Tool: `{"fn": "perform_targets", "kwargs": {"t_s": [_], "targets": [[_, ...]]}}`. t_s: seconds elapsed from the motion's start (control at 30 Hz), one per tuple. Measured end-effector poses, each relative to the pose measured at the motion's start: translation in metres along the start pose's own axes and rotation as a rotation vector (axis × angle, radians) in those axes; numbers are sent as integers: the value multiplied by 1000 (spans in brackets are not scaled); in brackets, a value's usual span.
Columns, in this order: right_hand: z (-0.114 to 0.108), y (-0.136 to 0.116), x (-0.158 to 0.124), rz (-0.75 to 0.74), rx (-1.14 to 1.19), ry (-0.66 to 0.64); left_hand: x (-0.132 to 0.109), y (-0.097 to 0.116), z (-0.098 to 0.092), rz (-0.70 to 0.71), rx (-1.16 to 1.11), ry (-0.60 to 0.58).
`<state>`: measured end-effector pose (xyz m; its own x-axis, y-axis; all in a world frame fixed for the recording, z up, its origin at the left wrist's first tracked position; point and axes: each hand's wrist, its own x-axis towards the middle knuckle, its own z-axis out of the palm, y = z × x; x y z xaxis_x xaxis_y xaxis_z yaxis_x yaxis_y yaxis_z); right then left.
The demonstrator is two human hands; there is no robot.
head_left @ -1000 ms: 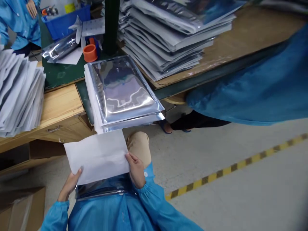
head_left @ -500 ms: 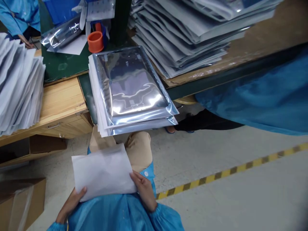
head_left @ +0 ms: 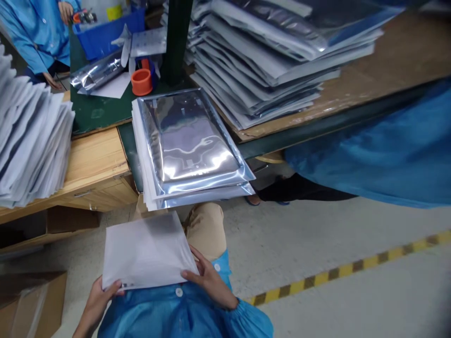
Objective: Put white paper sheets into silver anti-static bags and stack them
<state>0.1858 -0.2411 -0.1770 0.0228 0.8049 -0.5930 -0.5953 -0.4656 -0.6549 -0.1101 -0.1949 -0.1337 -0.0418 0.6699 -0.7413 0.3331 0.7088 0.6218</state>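
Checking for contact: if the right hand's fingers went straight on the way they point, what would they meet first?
The white sheet: the fingers of the right hand are on its lower right edge.

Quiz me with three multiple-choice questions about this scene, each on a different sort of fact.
1. Where does the stack of silver foil bags lie?
A) on the floor
B) on the green mat at the bench edge
C) inside the blue bin

2. What colours is the striped floor tape?
A) red and white
B) green and blue
C) yellow and black

3. How is the white sheet held?
A) by neither hand
B) by both hands
C) by one hand only

1: B, its near corner juts over the bench edge.
2: C, those stripes alternate along it.
3: B, the left hand and right hand grip its lower edge.
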Motion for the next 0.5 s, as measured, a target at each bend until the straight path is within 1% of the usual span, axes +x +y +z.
{"fn": "perform_targets", "kwargs": {"t_s": [0.1, 0.17, 0.23, 0.3, 0.37, 0.43, 0.47, 0.5], "targets": [[1, -5, 13, -1, 10, -35, 4, 0, 11, 68, 86, 75], [2, -7, 20, -16, -4, -59, 3, 1, 14, 74, 57, 101], [2, -6, 26, -33, -22, -83, 0, 5, 12, 66, -7, 83], [0, -1, 28, -48, -39, -113, -1, 10, 7, 67, -101, 41], [-3, 5, 27, -68, -41, -163, 1, 15, 0, 28, -237, 21], [-5, 9, 23, -83, -31, -219, 4, 20, -6, -67, -369, 13], [-6, 9, 20, -84, -21, -246, 3, 22, -10, -121, -397, -7], [-5, 8, 17, -72, -14, -267, 1, 25, -16, -142, -392, -15]]}}
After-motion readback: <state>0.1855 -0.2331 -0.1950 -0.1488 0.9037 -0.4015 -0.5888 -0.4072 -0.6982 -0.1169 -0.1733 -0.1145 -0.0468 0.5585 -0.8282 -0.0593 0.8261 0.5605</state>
